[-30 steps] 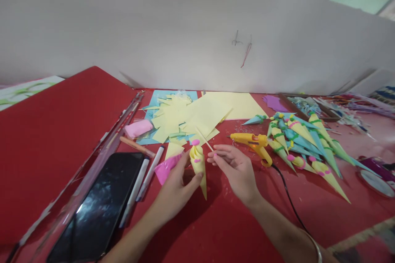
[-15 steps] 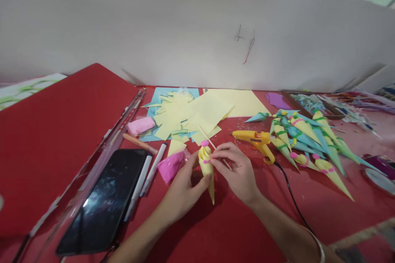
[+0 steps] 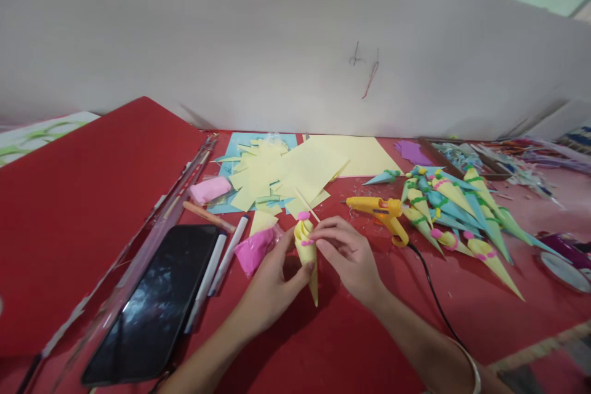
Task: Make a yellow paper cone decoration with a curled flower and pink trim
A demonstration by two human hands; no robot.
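A pale yellow paper cone point(image 3: 306, 253), its tip pointing down, is in my left hand point(image 3: 277, 280), with the thumb across its front and the fingers behind. A pink clay ball point(image 3: 303, 216) tops the cone, and pink clay trim point(image 3: 306, 242) runs round its upper part. At the right side of that trim, my right hand point(image 3: 353, 258) has thumb and forefinger pinched together on the clay. Behind the right fingers shows a thin wooden stick point(image 3: 305, 203), its lower part hidden. A bag of pink clay point(image 3: 255, 250) lies just left of my left hand.
A yellow glue gun point(image 3: 376, 206) with a black cord lies right of my hands, beside a pile of decorated cones point(image 3: 446, 200). Yellow paper pieces point(image 3: 258, 169) spread behind. Leftward are a phone point(image 3: 154, 301), markers point(image 3: 228, 255) and a pale pink packet point(image 3: 210, 189).
The view has shifted slightly. My right fingertips stay at the pink trim on the cone, pressed a little closer against it. The left hand keeps the same hold.
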